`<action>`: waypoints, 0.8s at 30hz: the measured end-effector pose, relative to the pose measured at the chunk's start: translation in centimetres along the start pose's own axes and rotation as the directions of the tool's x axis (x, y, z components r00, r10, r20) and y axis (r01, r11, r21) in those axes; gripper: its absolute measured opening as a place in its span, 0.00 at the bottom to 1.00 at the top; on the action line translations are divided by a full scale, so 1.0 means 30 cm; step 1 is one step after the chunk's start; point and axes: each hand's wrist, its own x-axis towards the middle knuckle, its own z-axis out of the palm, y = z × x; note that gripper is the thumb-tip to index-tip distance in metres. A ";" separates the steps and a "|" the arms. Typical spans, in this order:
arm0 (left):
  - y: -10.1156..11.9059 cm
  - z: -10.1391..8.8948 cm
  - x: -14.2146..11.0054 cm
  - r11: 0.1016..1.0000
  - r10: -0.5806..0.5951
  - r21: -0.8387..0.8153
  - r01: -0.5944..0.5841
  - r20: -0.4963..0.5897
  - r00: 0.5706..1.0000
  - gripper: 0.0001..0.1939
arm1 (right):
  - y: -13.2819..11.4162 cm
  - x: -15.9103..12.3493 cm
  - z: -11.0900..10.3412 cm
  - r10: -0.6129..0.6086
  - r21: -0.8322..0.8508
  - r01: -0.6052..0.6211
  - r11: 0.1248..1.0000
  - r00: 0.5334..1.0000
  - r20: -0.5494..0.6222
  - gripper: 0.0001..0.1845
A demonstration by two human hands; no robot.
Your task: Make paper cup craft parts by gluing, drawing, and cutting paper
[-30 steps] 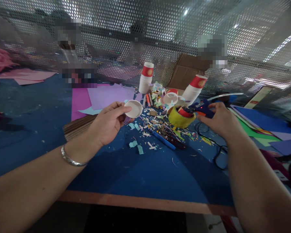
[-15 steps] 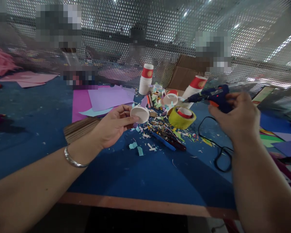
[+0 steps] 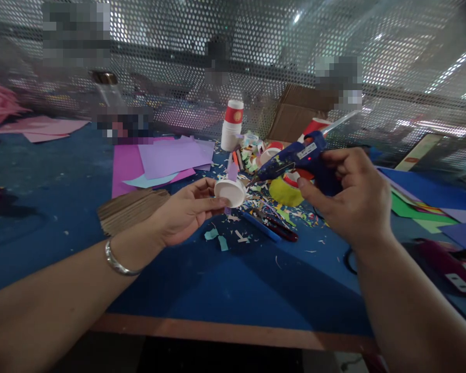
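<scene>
My left hand [image 3: 188, 212] pinches a small white paper cup piece [image 3: 230, 193] by its edge, its round face turned toward me. A purple paper strip [image 3: 232, 172] sticks out above it, and a bit of purple shows below. In my right hand [image 3: 351, 194] is a blue hot glue gun [image 3: 295, 159], its nozzle pointing left and down at the right rim of the cup piece. Whether the tip touches the rim I cannot tell. A clear glue stick [image 3: 341, 123] juts from the gun's back. Behind the gun sits a roll of yellow tape [image 3: 285, 192], partly hidden.
Paper scraps litter the blue table [image 3: 202, 290] around scissors [image 3: 277, 228] and a blue cutter [image 3: 261, 226]. Stacked paper cups [image 3: 233, 127] stand behind. Purple sheets [image 3: 171, 158] and brown cardboard strips [image 3: 130, 210] lie left, coloured paper [image 3: 415, 194] right. A perforated metal screen [image 3: 264, 67] rises at the back.
My right hand has brought the glue gun left and down to the cup piece. My left hand has tilted the piece, so its flat round face shows instead of the hollow.
</scene>
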 end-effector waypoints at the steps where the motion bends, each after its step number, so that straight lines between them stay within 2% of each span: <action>1: 0.000 0.001 0.000 1.000 -0.004 -0.003 0.004 -0.005 1.000 0.14 | -0.004 -0.002 0.000 0.000 0.007 0.000 1.000 1.000 0.002 0.20; 12: 0.000 -0.004 0.003 0.999 -0.018 -0.034 0.018 0.003 1.000 0.14 | -0.011 -0.009 -0.005 -0.021 -0.047 0.021 0.999 1.000 -0.005 0.19; 24: -0.002 -0.002 0.004 0.997 -0.046 -0.068 0.044 -0.027 0.999 0.15 | 0.009 -0.013 -0.007 -0.135 -0.051 0.133 0.990 0.990 -0.036 0.18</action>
